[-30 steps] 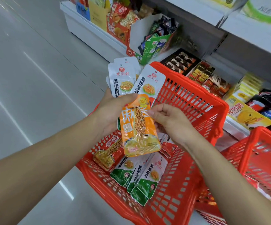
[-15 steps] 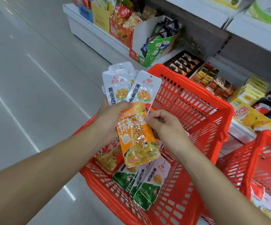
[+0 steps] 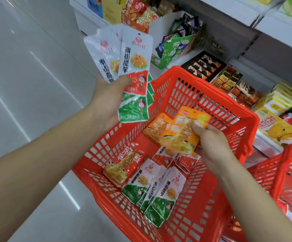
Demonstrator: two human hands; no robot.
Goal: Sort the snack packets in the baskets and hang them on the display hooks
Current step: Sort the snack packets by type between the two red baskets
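Left hand [image 3: 109,96] grips a fan of white packets [image 3: 133,56] above the basket [image 3: 217,95] rim. Right hand [image 3: 213,147] pinches an orange packet [image 3: 185,133] low inside, near the far wall.

Best laid flat on the other orange one [image 3: 156,128], hang-holes aligned, so that type lifts out as one stack. Basket also holds a red packet [image 3: 124,165] and white-green ones [image 3: 162,194]; hooks not in view.

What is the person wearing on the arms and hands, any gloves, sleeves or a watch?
Nothing that shows. The left hand and right hand are ungloved, and no rings can be seen. The left forearm and right forearm are bare as far as the frame reaches: no sleeve, watch or wristband is in view.
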